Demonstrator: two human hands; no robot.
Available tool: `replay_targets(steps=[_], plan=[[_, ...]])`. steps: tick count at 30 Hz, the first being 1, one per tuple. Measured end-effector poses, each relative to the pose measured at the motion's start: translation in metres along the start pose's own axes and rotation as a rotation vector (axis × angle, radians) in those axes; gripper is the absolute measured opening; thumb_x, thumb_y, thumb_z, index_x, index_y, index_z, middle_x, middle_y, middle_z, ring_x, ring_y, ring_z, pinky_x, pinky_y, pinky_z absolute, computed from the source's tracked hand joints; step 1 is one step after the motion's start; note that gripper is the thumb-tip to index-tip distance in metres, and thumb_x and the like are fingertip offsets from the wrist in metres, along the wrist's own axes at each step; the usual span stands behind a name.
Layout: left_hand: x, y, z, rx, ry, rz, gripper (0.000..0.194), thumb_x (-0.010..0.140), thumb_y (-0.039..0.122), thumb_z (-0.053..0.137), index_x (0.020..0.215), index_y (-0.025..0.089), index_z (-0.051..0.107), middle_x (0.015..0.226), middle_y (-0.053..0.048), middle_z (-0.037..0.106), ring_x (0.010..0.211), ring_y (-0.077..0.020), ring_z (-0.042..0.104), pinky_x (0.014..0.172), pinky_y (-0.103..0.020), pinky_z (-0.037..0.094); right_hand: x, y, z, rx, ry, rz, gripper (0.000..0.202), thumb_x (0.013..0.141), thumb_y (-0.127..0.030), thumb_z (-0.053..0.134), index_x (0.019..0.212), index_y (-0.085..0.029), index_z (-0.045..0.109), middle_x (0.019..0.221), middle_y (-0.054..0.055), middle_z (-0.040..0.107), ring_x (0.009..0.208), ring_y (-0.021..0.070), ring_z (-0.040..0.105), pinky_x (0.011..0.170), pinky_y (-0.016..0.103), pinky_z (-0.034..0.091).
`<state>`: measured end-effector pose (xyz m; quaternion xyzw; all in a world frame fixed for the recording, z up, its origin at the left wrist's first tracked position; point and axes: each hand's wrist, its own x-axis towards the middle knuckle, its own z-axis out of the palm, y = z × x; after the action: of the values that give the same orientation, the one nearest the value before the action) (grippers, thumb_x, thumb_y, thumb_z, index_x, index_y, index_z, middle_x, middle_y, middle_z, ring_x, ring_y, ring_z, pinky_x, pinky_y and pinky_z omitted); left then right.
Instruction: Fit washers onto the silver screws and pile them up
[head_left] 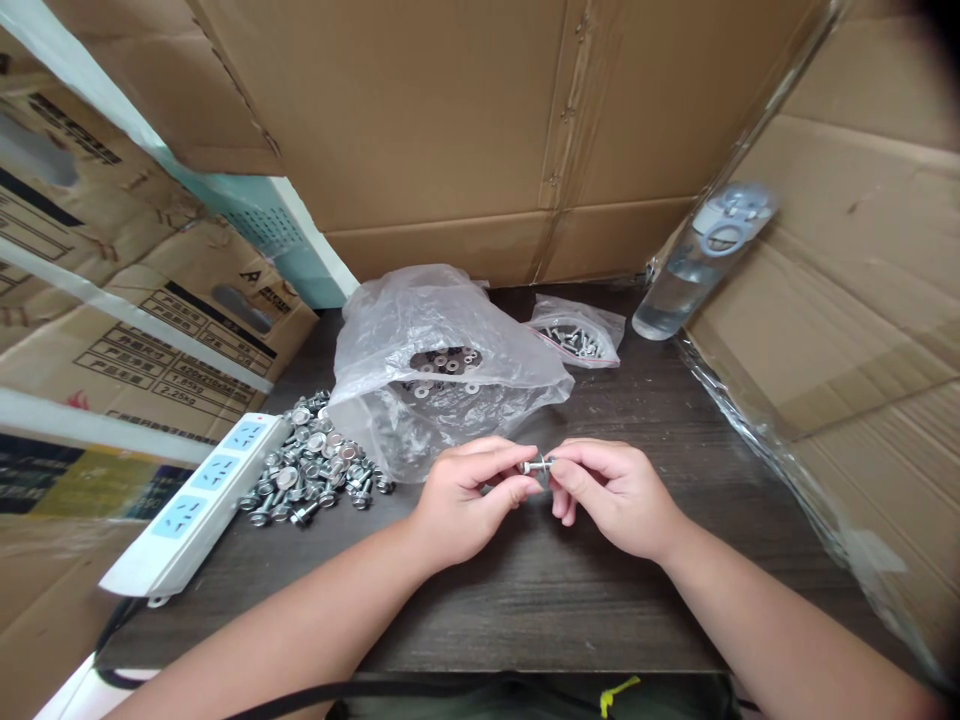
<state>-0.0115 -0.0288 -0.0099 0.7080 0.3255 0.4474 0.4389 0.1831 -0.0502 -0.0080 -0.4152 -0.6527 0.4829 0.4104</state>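
Note:
Just above the table's middle, a small silver bolt (534, 467) lies level between my two hands. My left hand (469, 500) is closed, pinching one end of it between thumb and fingers. From the other side, the thumb and index finger of my right hand (622, 500) are pressed together on the opposite end. Something thin, perhaps a washer, sits close to the right fingertips; it is too small to be sure. Behind my hands lies a clear plastic bag (495, 400) with several flat washers (442, 366) showing through its opening.
Left of the bag is a pile of flanged bolts (315, 465), beside a white power strip (210, 480). A small zip bag of screws (576, 338) lies at the back. A water bottle (694, 270) leans at the right. Cardboard walls (442, 130) surround the dark table (600, 620).

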Motion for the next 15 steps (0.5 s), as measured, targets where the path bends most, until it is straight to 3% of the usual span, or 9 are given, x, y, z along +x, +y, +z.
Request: replay_targets(steps=[5,10,12,15], plan=[[0.0,-0.002,-0.001,0.044,0.002,-0.023,0.02,0.082,0.021,0.068,0.098,0.014,0.077,0.082,-0.009,0.073,0.058,-0.0081,0.063,0.057,-0.019,0.055,0.0,-0.001,0.0,0.001,-0.009,0.032,0.038,0.095,-0.042,0.052,0.077,-0.011,0.064,0.065,0.003,0.06,0.051,0.0082,0.06,0.051,0.019,0.052],[0.0,-0.003,-0.001,0.023,0.031,-0.073,0.016,0.081,0.022,0.069,0.094,0.017,0.078,0.083,-0.007,0.074,0.06,-0.0081,0.063,0.056,-0.018,0.054,0.0,0.007,0.001,0.044,0.041,0.092,0.044,0.092,-0.05,0.054,0.106,-0.009,0.061,0.071,0.005,0.064,0.055,0.011,0.064,0.053,0.022,0.057],[0.001,-0.003,-0.001,-0.013,0.069,-0.112,0.016,0.08,0.021,0.07,0.092,0.016,0.078,0.078,-0.006,0.072,0.056,-0.0068,0.061,0.054,-0.016,0.053,0.002,0.009,-0.001,0.05,0.122,0.023,0.042,0.092,-0.047,0.056,0.111,-0.01,0.059,0.08,0.006,0.064,0.059,0.0121,0.066,0.054,0.024,0.059],[0.002,-0.002,-0.001,-0.053,0.13,-0.146,0.013,0.077,0.018,0.071,0.089,0.016,0.078,0.07,-0.003,0.068,0.053,-0.0056,0.06,0.053,-0.015,0.052,0.003,-0.002,-0.011,0.024,0.374,-0.221,0.031,0.092,-0.034,0.059,0.117,-0.016,0.057,0.092,0.006,0.063,0.069,0.0125,0.068,0.059,0.026,0.061]])
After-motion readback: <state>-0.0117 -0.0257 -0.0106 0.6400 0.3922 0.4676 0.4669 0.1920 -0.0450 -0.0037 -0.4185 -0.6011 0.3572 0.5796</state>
